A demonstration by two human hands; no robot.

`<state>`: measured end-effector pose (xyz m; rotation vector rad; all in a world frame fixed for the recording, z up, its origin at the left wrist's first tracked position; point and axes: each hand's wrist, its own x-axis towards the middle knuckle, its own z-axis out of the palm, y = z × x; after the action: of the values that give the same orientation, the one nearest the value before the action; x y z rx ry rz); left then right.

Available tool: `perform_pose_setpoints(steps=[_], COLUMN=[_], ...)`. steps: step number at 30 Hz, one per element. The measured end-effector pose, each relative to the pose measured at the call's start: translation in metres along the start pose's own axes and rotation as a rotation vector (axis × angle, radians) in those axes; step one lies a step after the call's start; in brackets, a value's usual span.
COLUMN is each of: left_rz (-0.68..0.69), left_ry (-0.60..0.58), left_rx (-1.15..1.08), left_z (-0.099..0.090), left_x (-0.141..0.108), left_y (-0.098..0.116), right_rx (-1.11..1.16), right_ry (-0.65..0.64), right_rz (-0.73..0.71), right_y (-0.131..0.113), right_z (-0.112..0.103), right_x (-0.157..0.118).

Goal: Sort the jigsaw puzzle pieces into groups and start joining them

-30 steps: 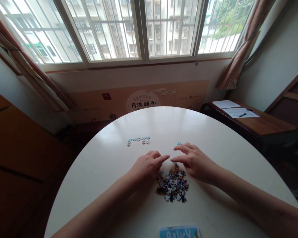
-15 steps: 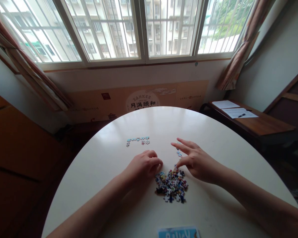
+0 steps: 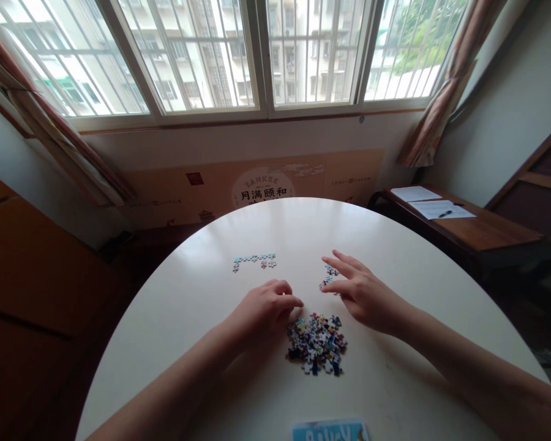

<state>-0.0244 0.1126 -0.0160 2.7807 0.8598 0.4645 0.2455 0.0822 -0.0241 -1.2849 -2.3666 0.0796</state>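
Observation:
My right hand (image 3: pixel 360 293) is spread over a small group of jigsaw pieces (image 3: pixel 331 269) on the right of the table. Its thumb tip lies at a piece on the near side of that group, and its fingers are apart. My left hand (image 3: pixel 272 303) rests just left of the heap of jigsaw pieces (image 3: pixel 316 343), its index finger pointing along the heap's far edge. Its other fingers curl inward; whatever may be under them is hidden. Farther off to the left lies a joined strip of puzzle pieces (image 3: pixel 254 258), with a few pieces below it.
Everything lies on a round white table (image 3: pixel 188 343). A blue box or card (image 3: pixel 328 430) is cut off at the near edge. To the right stands a wooden side table (image 3: pixel 500 226) with papers (image 3: pixel 441 209) and a pen. Barred windows (image 3: pixel 312 55) are ahead.
My right hand's thumb has moved away from the heap, up to the small group, with a jigsaw piece now at its tip. My left index finger has stretched slightly to the right.

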Motion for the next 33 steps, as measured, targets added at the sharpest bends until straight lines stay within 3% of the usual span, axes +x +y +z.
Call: perform_pose_setpoints(steps=[7,13,19,25,29,33], left_rz=[0.08,0.078,0.071,0.067,0.084,0.098], left_ry=[-0.069,-0.129,-0.183,-0.2,-0.19,-0.204], left_rx=[0.007,0.056,0.099,0.081,0.06,0.058], left_z=[0.0,0.002,0.001,0.001,0.001,0.0], left_x=[-0.003,-0.004,-0.002,-0.001,-0.002,-0.002], left_y=[0.008,0.008,0.011,0.013,0.013,0.014], right_rx=[0.071,0.13,0.072,0.117,0.102,0.105], right_ry=[-0.108,-0.235,-0.212,-0.29,-0.258,-0.232], right_rz=[-0.102,-0.1,-0.103,-0.139,-0.08,-0.149], right_y=[0.0,0.002,0.002,0.002,0.003,0.001], right_z=[-0.01,-0.015,-0.018,-0.022,-0.022,-0.022], right_x=[-0.001,0.0,0.0,-0.002,-0.002,-0.002])
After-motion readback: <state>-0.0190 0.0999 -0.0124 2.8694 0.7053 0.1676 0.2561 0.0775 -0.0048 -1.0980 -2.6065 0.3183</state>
